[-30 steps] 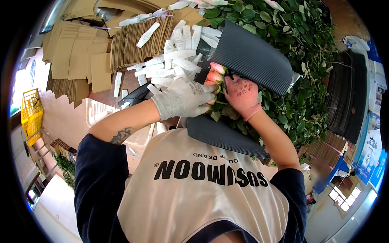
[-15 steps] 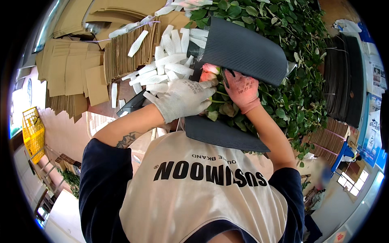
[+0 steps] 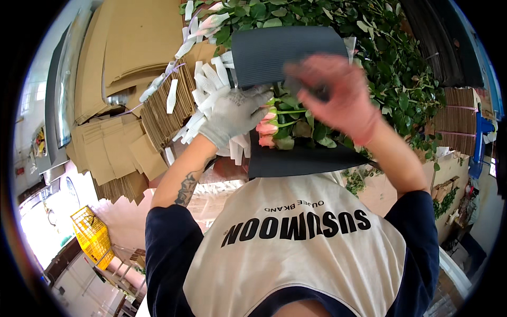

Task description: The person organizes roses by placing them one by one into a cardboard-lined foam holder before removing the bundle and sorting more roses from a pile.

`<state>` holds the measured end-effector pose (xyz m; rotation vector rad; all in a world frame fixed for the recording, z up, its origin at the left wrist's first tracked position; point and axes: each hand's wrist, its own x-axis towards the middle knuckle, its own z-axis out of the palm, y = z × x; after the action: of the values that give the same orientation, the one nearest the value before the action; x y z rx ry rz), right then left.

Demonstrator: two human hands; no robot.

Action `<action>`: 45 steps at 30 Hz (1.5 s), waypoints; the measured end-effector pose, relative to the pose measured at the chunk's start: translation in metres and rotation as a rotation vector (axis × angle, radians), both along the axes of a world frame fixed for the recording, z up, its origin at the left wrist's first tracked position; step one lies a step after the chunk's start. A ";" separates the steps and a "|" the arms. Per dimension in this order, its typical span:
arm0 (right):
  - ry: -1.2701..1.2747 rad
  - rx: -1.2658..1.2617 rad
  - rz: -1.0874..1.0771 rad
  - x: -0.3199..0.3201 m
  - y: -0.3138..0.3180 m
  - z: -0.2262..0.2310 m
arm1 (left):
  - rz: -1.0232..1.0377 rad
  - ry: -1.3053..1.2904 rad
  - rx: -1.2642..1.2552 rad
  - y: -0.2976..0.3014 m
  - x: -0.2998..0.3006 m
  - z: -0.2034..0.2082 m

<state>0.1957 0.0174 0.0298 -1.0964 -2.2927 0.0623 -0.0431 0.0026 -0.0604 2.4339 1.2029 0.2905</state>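
Centrally, gloved left hand (image 3: 235,113) gripping pink roses (image 3: 266,128), blurred right hand (image 3: 338,95) half-closed on dark corrugated sheet (image 3: 280,55), cardboard stacks (image 3: 137,47) left.

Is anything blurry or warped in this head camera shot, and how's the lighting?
In the head view, the right hand in its pink glove is smeared by motion blur, while the left hand in a grey knit glove and the pink rosebuds are sharp. Fisheye distortion bends the stacked brown cardboard sheets toward the rim, which is black. Light is even, though the bright opening at lower left is washed out.
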 end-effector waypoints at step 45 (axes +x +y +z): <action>-0.074 -1.053 0.449 0.006 -0.032 -0.156 | 1.374 0.128 0.063 -0.109 -0.176 0.023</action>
<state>0.2015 -0.0149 -0.1262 -0.9729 -2.5320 1.5544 -0.2192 -0.1069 -0.0370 1.2598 2.7397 0.5225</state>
